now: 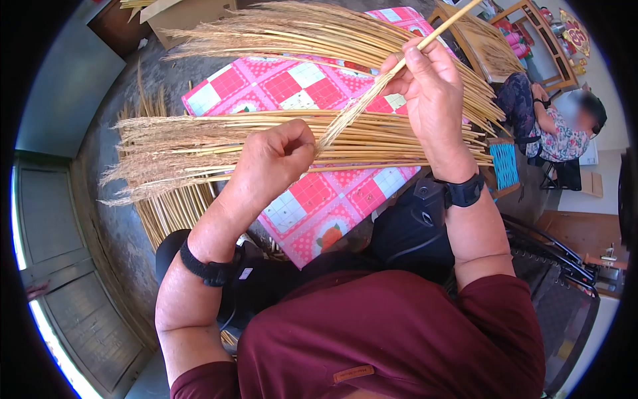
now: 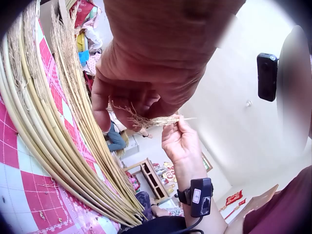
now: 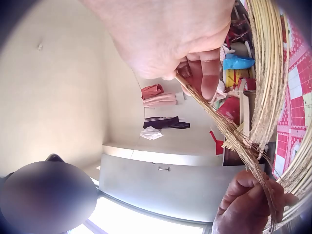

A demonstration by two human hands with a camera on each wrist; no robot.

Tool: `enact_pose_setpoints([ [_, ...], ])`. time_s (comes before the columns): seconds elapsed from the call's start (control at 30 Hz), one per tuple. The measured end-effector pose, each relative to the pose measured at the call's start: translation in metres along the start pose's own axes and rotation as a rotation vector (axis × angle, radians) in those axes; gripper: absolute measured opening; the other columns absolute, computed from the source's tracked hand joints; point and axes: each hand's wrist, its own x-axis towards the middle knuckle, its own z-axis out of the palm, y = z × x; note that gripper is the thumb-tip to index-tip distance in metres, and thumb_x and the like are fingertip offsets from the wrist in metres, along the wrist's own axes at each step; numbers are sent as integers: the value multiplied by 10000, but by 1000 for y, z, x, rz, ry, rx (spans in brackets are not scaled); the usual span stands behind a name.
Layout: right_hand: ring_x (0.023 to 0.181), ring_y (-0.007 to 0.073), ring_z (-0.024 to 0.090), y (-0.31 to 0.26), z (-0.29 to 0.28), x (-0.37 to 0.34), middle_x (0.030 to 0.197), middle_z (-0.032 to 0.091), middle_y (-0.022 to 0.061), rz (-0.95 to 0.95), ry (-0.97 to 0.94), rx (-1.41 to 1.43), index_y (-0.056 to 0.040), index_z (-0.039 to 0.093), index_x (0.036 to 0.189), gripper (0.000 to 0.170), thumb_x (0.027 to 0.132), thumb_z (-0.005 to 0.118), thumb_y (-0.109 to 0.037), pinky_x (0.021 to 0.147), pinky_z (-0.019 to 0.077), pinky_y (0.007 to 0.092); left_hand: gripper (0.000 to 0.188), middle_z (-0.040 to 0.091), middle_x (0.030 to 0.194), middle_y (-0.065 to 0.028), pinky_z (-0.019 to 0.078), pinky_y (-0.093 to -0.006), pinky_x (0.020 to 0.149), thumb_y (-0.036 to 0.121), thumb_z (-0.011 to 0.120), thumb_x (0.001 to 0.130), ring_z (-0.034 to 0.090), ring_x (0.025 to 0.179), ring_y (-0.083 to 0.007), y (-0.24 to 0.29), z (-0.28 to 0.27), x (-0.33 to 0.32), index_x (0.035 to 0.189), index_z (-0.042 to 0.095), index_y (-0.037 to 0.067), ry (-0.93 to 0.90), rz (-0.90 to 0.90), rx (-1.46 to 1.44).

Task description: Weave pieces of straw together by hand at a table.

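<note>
A single dry stalk [image 1: 362, 101] runs diagonally between the two hands above the table. My right hand [image 1: 432, 86] pinches its bare stem between thumb and fingers, and the stem sticks out past that hand to the upper right. My left hand [image 1: 276, 156] has its fingers curled round the feathery end; in the right wrist view the left hand [image 3: 251, 204] grips the tuft. Below the hands lies a bundle of stalks [image 1: 372, 136], with feathery heads to the left. A second bundle [image 1: 319, 33] lies on the far side of the table.
A pink checked cloth [image 1: 312, 199] covers the table under the bundles. More stalks [image 1: 176, 213] stand at the left beside the table. A cardboard box [image 1: 179, 23] is at the back. A seated person [image 1: 565, 130] is at the right, near a blue woven stool [image 1: 505, 165].
</note>
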Motion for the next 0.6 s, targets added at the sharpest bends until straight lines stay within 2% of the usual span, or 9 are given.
enact_pose_setpoints([
  [0.17, 691, 199, 631, 3, 1, 1, 794, 608, 147, -47, -2, 30, -19, 491, 987, 135, 959, 463, -148, 593, 573, 310, 85, 552, 633, -21, 431, -208, 489, 24, 511, 868, 522, 540, -67, 5, -7, 2, 787, 537, 18, 13, -98, -110],
  [0.33, 713, 205, 625, -13, -31, 18, 815, 605, 140, -165, 58, 89, -26, 495, 984, 126, 958, 464, -145, 613, 576, 328, 78, 578, 624, -34, 453, -222, 473, 49, 540, 867, 553, 534, -85, -10, -20, 7, 795, 545, 17, 106, -241, -171],
  [0.43, 730, 197, 622, -16, -35, 18, 825, 605, 129, -166, 58, 111, -33, 501, 986, 119, 956, 468, -144, 625, 577, 340, 97, 587, 621, -54, 449, -219, 473, 67, 544, 898, 555, 510, -95, -8, -24, 6, 822, 546, 6, 74, -257, -211],
  [0.5, 730, 196, 624, -15, -31, 15, 820, 605, 125, -131, 54, 137, -33, 505, 984, 120, 953, 476, -145, 622, 577, 344, 51, 624, 733, -47, 483, -223, 588, 55, 565, 899, 585, 630, -90, -9, -21, 4, 897, 588, 10, 66, -136, -264],
  [0.6, 744, 187, 603, -13, -26, 10, 824, 599, 114, -71, 47, 109, -44, 508, 995, 143, 959, 478, -179, 659, 534, 303, 83, 638, 851, -36, 502, -235, 713, 33, 568, 892, 603, 753, -100, 0, -6, 1, 965, 605, 22, 85, 14, -278],
])
